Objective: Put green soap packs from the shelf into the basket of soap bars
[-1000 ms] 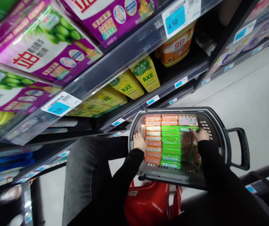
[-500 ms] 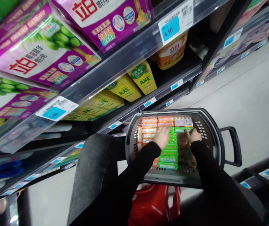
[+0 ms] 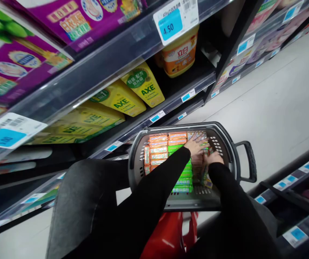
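Note:
A dark plastic shopping basket [image 3: 140, 142] holds rows of small wrapped packs. Orange packs [image 3: 158, 149] fill its left side, and green packs [image 3: 184, 182] run down the middle. My left hand [image 3: 196, 145] lies with spread fingers over the packs at the far right, partly covering a pale pack [image 3: 193, 135]. Close beside it, my right hand [image 3: 214, 158] is curled against the right end of the contents. Its fingers are blurred, and what they hold cannot be made out. Brownish packs [image 3: 197, 162] lie below my left hand.
Shelving stands at the left, with purple packages [image 3: 27, 64], yellow AXE bottles [image 3: 143, 86] and an orange-labelled bottle [image 3: 181, 54]. Under the basket is a red object [image 3: 168, 233]. The basket handle [image 3: 249, 162] sticks out over pale floor [image 3: 284, 97]. Another shelf edge [image 3: 289, 180] runs along the right.
My left hand has moved right across the packs, from the middle to the far right part. My right hand has come slightly nearer. The whole view has shifted, so shelves and basket appear farther left.

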